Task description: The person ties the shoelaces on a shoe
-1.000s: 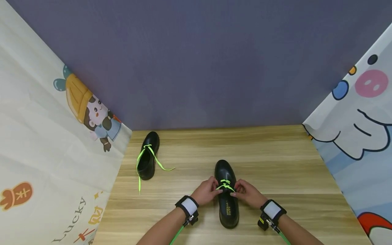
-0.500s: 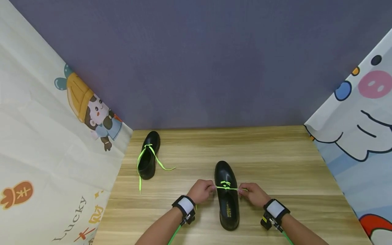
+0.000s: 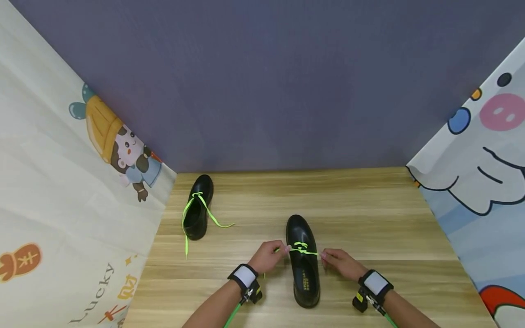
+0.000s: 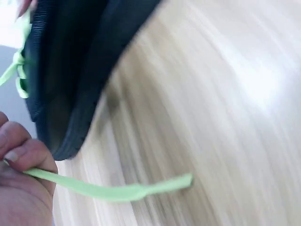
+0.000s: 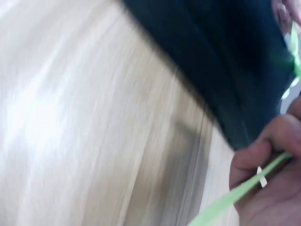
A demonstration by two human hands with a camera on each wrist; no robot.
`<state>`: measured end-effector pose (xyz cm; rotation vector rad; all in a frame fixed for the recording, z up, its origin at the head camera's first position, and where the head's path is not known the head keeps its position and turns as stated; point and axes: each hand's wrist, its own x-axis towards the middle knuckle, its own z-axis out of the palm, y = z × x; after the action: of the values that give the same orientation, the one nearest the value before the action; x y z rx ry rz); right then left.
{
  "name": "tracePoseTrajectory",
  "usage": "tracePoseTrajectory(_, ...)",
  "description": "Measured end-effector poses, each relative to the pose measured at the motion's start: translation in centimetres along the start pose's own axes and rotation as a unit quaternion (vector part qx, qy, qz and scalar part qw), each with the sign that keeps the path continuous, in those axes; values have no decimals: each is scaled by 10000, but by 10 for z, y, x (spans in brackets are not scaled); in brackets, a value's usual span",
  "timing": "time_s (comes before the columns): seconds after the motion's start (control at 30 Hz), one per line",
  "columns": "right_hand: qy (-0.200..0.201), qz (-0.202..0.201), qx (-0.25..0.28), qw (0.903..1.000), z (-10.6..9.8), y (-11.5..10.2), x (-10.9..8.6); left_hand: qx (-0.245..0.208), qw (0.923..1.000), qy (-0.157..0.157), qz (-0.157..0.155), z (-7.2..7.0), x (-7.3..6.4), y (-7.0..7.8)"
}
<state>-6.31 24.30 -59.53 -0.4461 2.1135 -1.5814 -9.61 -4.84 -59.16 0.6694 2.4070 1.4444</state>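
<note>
A black leather shoe (image 3: 301, 233) rests on the wooden surface, toe pointing away from me. Its bright green shoelace (image 3: 310, 253) is crossed in a knot over the shoe's opening and stretched out to both sides. On the left, my left hand (image 3: 265, 257) pinches one lace end between thumb and fingers; a loose tail of the shoelace (image 4: 108, 192) trails out past the hand in the left wrist view. My right hand (image 3: 342, 263) pinches the other end at the shoe's right side, and the shoelace (image 5: 230, 197) runs out of its curled fingers.
A second black shoe (image 3: 198, 223) stands at the back left, its green lace ends hanging loose. A dark grey panel (image 3: 287, 91) rises behind the wooden surface (image 3: 361, 205). Printed white cloths flank it at the left (image 3: 53, 182) and right (image 3: 471, 182).
My hands were close together over the shoe's knot. They have drawn apart to either side, pulling the shoelace out into a nearly straight line across the shoe.
</note>
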Motion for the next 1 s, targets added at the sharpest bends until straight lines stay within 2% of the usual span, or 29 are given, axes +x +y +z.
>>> tracePoseTrajectory(0.1, -127, -302, 356, 9988, 2, -4, 0, -662, 9976, 0, -218, -1, 1, 4)
tracePoseTrajectory(0.23, 102, -840, 860, 9927, 4, -11, 1, -1625, 9857, 39, -432, 0, 3, 10)
tracePoseTrajectory(0.43, 556, -1432, 2071, 9662, 9, -20, 6, -2631, 9620, 385, -614, 2, 8, 17)
tracePoseTrajectory(0.57, 877, -1817, 2410, 9493, 16, -22, 12, -3179, 9452, 546, -499, 4, 12, 22)
tracePoseTrajectory(0.73, 1166, -1863, 2801, 9345, 24, -20, 21, -3723, 9260, 553, -281, 10, 16, 24)
tracePoseTrajectory(0.83, 1197, -1874, 2997, 9277, 29, -18, 26, -3749, 9243, 636, -321, 15, 18, 24)
tracePoseTrajectory(0.93, 1285, -1872, 3151, 9215, 34, -16, 30, -3441, 9344, 786, -487, 19, 20, 25)
tracePoseTrajectory(1.0, 1467, -1656, 3122, 9239, 38, -16, 33, -3211, 9410, 883, -608, 21, 22, 26)
